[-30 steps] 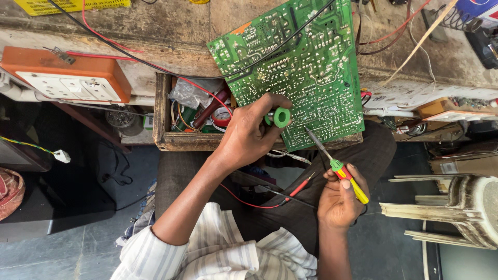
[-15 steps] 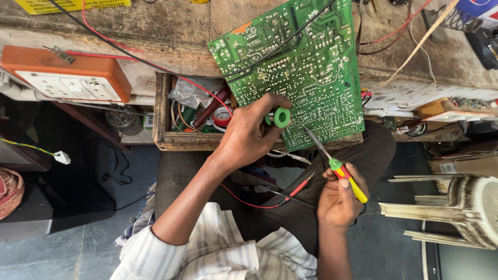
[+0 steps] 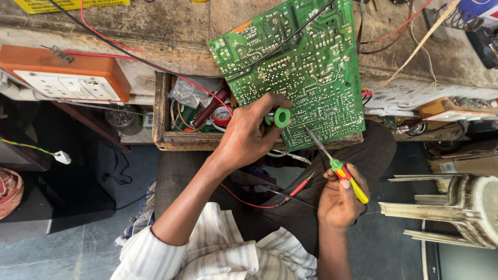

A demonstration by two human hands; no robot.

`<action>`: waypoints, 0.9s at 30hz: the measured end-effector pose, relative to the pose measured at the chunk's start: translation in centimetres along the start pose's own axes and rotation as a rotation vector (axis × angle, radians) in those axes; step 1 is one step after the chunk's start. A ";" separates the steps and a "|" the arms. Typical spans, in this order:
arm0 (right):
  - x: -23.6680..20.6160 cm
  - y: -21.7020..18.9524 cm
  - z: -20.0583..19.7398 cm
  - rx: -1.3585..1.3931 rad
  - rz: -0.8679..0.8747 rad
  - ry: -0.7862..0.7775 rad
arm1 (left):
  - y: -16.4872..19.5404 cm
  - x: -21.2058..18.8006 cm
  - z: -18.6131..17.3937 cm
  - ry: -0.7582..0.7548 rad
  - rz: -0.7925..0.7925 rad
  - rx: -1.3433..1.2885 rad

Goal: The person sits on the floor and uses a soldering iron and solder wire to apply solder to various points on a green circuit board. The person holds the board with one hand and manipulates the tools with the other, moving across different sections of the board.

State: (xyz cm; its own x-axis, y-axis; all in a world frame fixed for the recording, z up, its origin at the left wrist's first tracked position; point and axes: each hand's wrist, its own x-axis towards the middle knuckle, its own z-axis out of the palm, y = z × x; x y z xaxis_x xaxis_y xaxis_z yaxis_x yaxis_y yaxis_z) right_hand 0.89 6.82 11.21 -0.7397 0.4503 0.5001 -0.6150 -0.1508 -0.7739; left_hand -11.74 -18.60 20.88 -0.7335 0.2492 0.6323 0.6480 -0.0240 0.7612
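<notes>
Left hand [image 3: 249,136] grips green solder spool [image 3: 281,117] against circuit board [image 3: 306,67]; right hand [image 3: 340,199] closed on screwdriver [image 3: 342,173]. Board light, stiff, fragile: hold by edges.

A circuit board [image 3: 301,67] lay on the bench edge, over an open drawer [image 3: 171,139] beneath. Left of the drawer sat a socket box [image 3: 67,78]. A stool [image 3: 456,210] stood at the near right.

Head camera, looking steeply down

It faced the workbench edge [image 3: 155,57] and the person's lap from above, close enough to fill the frame.
</notes>
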 end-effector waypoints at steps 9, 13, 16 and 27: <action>0.0 0.2 -0.1 0.000 0.012 0.005 | -0.1 0.1 -0.1 0.001 -0.003 0.011; 0.0 0.2 -0.1 0.003 0.008 0.004 | -0.1 -0.1 -0.2 0.001 -0.016 0.034; 0.0 0.3 -0.1 0.005 0.003 0.005 | 0.0 0.0 -0.1 0.021 0.033 0.009; 0.0 0.2 0.1 0.003 0.005 0.008 | 0.0 0.0 -0.3 0.005 -0.009 0.024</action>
State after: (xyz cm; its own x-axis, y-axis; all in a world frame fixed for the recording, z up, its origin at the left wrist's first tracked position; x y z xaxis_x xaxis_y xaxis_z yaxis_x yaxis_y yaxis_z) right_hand 0.75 6.70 11.08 -0.7404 0.4562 0.4937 -0.6124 -0.1551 -0.7752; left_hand -11.83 -18.91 20.97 -0.7404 0.2443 0.6263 0.6461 0.0015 0.7632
